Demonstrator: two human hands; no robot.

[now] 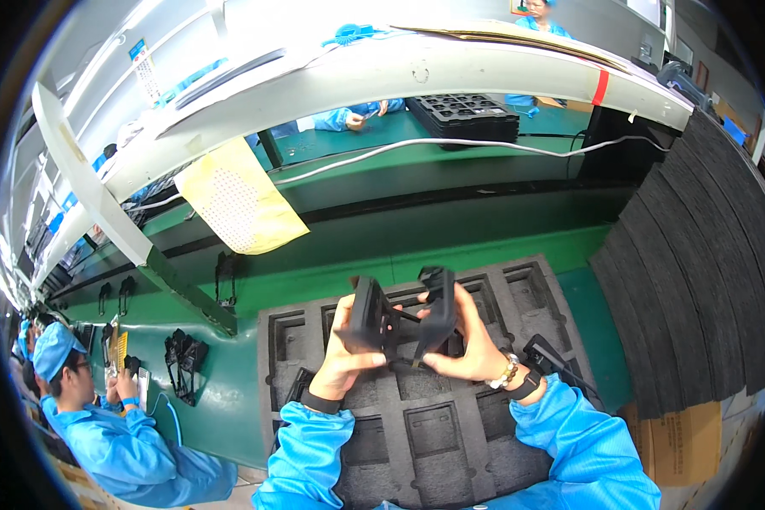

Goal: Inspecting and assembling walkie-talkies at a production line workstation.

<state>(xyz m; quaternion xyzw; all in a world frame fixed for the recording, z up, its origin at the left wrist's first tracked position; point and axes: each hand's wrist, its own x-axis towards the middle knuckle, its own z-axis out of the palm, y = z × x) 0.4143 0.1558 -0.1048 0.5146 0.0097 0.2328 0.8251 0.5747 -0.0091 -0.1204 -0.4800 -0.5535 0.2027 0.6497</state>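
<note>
Holding black folding bracket (404,319) above foam tray (518,293): left hand (346,353), right hand (467,344), both grips closed on it.

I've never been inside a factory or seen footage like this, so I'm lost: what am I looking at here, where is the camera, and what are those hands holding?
The picture comes from a wide fisheye camera worn on a person's head, looking down at their own hands, which is why straight edges bend near the rim. There is no machine, only bare hands coming from blue sleeves. The left hand and right hand together hold a black plastic part above a dark grey foam tray with rectangular pockets. The tray lies on a green workbench. A stack of dark foam sheets stands on the right, and a yellow bag hangs on the left. Another worker in blue sits at lower left.
</note>
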